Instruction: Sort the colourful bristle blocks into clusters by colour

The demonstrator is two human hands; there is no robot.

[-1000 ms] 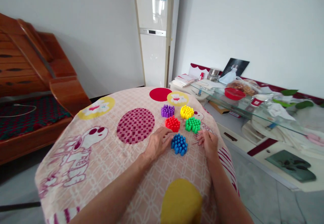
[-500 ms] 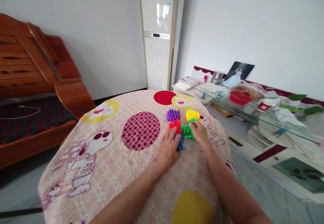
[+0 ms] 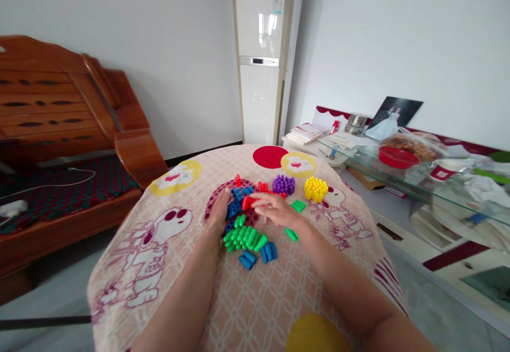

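Spreads right hand [image 3: 274, 208] at red pieces [image 3: 247, 202], flattens left hand [image 3: 218, 211] beside blue pieces [image 3: 236, 203], hiding counts; shows two clusters [image 3: 283, 185] toward table's [image 3: 311, 267] far edge.

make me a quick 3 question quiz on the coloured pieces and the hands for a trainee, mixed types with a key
1. True or false: the purple pieces stand together in a cluster.
2. Which pieces are clustered just right of the purple ones: A) blue, B) yellow pieces, C) red?
3. Fill in: the right hand has its fingers at a ____ piece.
Key: 1 true; 2 B; 3 red
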